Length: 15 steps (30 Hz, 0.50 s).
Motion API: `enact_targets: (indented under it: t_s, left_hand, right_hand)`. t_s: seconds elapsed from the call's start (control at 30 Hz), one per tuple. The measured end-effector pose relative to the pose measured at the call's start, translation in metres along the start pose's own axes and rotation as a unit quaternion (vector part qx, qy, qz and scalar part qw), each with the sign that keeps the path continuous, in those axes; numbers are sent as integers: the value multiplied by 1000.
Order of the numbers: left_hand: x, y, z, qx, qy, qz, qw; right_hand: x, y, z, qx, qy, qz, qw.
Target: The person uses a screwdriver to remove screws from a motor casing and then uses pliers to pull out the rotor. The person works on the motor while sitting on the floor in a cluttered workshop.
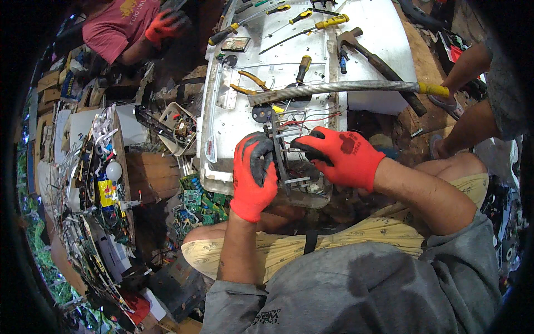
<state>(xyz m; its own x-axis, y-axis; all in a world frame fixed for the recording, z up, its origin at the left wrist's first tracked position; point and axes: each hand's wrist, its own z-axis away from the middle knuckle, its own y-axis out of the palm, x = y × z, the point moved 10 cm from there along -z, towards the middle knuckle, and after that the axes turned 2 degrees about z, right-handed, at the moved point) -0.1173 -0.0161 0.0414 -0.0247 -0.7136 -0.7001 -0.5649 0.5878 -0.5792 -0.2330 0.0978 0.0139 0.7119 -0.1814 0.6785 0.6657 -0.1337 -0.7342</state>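
Both of my hands wear red gloves with black fingertips. In my left hand (255,175) is a long dark narrow part (280,158) with silver crossbars, held near upright over the near end of the white panel (222,170). My right hand (346,157) is at the part's right side, fingers closed together against the crossbars. What lies between those fingertips is hidden. Thin red wires (303,121) run beside the part. Just beyond my hands, a grey braided hose (345,87) with a yellow end lies across the panel.
Yellow-handled pliers (253,82), screwdrivers (332,21) and a hammer (375,62) lie on the panel. Green circuit boards (194,200) and a basket (181,129) of scrap are at left, beside a heap of cables (94,183). Another person's gloved hand (166,26) shows at far left; bare legs (470,119) stand at right.
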Motion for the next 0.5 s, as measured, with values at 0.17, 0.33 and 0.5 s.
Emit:
enact_targets:
  t_s: [0.17, 0.33, 0.5]
  left_hand:
    - [16, -5, 6, -21, -68, 103, 992]
    - [14, -9, 9, -56, -83, 249, 963]
    - [-23, -4, -4, 14, 3, 86, 996]
  right_hand:
    - [0, 0, 1, 1, -8, -15, 1000]
    - [10, -2, 2, -8, -18, -44, 999]
    - [10, -1, 2, 8, -16, -76, 997]
